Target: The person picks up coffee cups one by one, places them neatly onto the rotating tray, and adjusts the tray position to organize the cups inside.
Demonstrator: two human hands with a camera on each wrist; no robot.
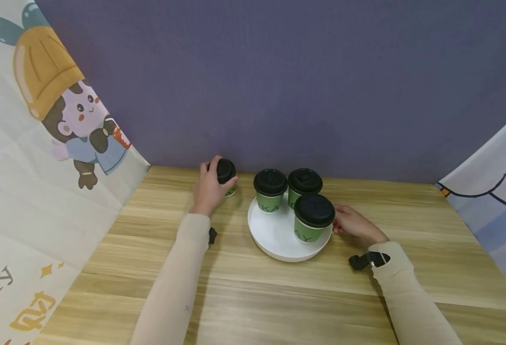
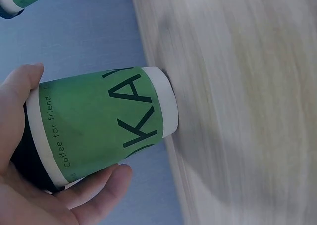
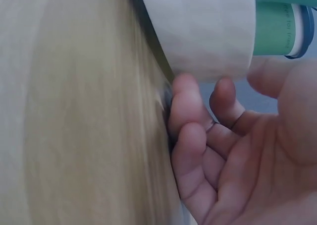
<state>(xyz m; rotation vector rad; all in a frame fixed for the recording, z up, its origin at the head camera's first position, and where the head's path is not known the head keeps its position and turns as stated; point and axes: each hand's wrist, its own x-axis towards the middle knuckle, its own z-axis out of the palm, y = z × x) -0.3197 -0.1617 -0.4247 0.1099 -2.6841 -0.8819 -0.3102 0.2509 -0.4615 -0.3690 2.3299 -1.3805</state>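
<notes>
My left hand (image 1: 207,188) grips a paper coffee cup (image 2: 101,123) from above, around its black lid (image 1: 225,170). The cup is green with a white base and stands upright on the table behind and left of the white round tray (image 1: 263,236). At the tray's right side my right hand (image 1: 356,223) holds the rim, thumb near the top edge and curled fingers lower down. Three similar lidded cups stand on the tray: a back left cup (image 1: 270,202), a back right cup (image 1: 305,181) and a front right cup (image 1: 308,230), which partly hides the one behind.
A wooden table (image 1: 253,302) lies beneath everything. Close behind the cups rises a blue-grey panel (image 1: 278,86). A white cloth with cartoon prints (image 1: 24,191) hangs at the left, and another printed cloth (image 1: 494,191) at the right.
</notes>
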